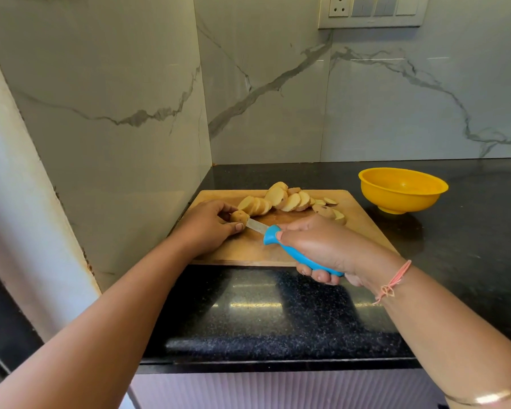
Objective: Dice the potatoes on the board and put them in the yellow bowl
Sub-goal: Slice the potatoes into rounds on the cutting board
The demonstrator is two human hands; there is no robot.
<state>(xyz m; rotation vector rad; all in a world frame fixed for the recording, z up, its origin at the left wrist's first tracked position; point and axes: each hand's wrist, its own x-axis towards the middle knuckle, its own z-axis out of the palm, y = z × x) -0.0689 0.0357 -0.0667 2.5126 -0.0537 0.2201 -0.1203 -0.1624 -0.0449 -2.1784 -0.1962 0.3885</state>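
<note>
A wooden cutting board (363,222) lies on the black counter. Rows of potato slices (281,199) lean against each other at its far side, with a few loose pieces (334,212) to their right. My left hand (207,228) pinches the potato end piece (239,216) at the board's left. My right hand (325,246) grips the blue handle of a knife (270,234); its blade touches the end piece. The yellow bowl (401,190) stands to the right of the board, and no potato shows inside it.
The black granite counter (469,231) runs right and toward me. Marble walls (115,98) close in the left side and back, forming a corner just behind the board. A socket panel (372,10) sits high on the back wall.
</note>
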